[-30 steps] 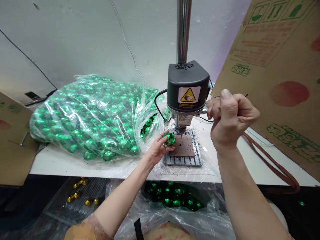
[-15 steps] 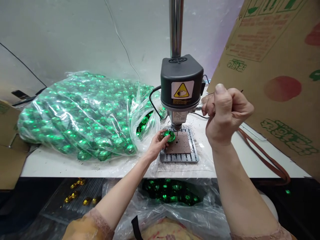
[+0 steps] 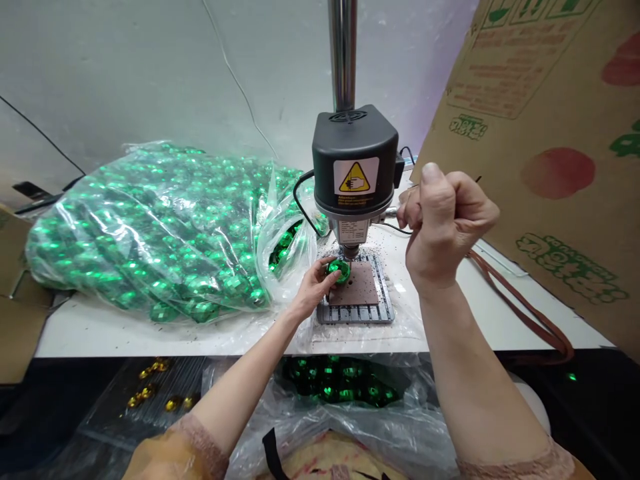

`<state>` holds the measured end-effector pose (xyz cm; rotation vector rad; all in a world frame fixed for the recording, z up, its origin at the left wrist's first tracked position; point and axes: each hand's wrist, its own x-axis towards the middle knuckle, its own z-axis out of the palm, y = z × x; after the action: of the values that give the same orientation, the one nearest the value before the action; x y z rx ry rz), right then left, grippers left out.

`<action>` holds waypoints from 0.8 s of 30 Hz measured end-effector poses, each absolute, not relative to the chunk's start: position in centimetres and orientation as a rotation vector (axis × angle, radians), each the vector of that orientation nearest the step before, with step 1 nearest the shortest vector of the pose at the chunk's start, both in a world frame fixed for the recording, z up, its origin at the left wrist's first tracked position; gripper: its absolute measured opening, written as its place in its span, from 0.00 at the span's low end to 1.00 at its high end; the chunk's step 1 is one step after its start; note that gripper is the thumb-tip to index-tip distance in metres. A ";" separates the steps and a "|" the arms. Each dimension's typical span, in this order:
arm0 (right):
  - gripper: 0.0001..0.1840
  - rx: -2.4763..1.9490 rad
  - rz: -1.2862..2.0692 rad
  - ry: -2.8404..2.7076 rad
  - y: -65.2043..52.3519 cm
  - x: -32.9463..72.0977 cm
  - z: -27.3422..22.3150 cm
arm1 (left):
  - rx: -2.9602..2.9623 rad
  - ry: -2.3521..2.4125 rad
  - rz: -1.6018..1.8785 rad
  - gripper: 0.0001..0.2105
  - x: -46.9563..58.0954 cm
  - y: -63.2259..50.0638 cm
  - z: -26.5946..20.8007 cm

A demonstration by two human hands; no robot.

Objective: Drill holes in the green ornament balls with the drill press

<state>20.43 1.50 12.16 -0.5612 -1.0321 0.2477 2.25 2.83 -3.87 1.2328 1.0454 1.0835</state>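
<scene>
Near the drill (image 3: 356,160), the left hand (image 3: 314,288) holds one green ball (image 3: 340,269) at its far end, in a narrow pinch. The right hand (image 3: 445,230) is closed around the handle (image 3: 391,213).

VIEW: head | MOUNT: camera is being worn on the person's head | AXIS: lens is being aimed forward and down across the white tabletop (image 3: 125,339) toward the wall (image 3: 150,73) | RANGE: drill press (image 3: 355,163) is being framed near, right hand (image 3: 445,227) nearer

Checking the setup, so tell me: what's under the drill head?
A brown board covers the middle of a slotted metal base; the left hand and the green ball it holds hide part of the board.
</scene>
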 end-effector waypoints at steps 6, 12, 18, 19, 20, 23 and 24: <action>0.28 -0.599 0.229 -1.030 1.5 20.5 12.1 | 1.272 1.082 1.041 0.33 2.2 3.0 -3.8; 0.29 -0.607 0.254 -1.026 1.6 20.4 12.1 | 1.266 1.082 1.032 0.33 2.4 3.0 -3.6; 0.28 -0.572 0.267 -1.014 1.5 20.3 12.2 | 1.281 1.060 1.021 0.33 2.5 2.9 -3.7; 0.28 -0.569 0.269 -1.015 1.5 20.3 12.2 | 1.289 1.063 1.025 0.33 2.6 2.9 -3.8; 0.28 -0.567 0.271 -1.017 1.5 20.3 12.2 | 1.306 1.073 1.029 0.33 2.7 2.8 -3.9; 0.28 -0.571 0.271 -1.028 1.6 20.4 12.1 | 1.417 1.155 1.041 0.30 3.2 2.3 -4.2; 0.28 -0.574 0.268 -1.034 1.6 20.4 12.1 | 1.470 1.192 1.049 0.29 3.4 2.2 -4.3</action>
<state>20.43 1.55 12.11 -0.5738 -1.0336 0.2680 3.40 2.19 -4.30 1.4699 1.1923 1.0486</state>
